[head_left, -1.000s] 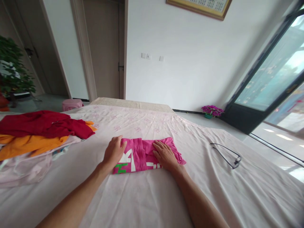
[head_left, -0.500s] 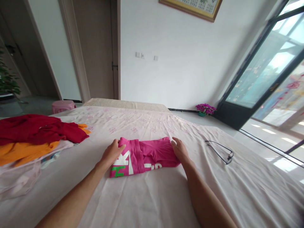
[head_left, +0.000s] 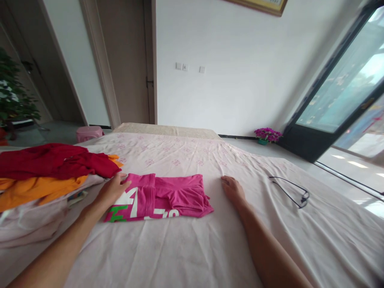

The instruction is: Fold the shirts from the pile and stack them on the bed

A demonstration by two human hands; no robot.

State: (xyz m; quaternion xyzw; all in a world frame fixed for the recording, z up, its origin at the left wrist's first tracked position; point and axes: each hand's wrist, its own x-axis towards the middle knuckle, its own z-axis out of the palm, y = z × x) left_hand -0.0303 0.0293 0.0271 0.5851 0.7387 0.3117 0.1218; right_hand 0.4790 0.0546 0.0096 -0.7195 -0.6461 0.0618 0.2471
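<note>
Lying crosswise: folded pink garment [head_left: 180, 190] on sheet [head_left: 168, 256]

Its long axis runs left-right, uneven end rightward. The left hand [head_left: 113, 189] touches the left end, whether pinching cannot be told; the right hand [head_left: 234, 191], unclenched, rests beyond the other.

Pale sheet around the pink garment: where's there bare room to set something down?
The sheet is bare on the near side of the pink garment, beyond it, and between the right hand and the glasses. The left is crowded: the left hand touches the garment beside the clothes pile.
</note>
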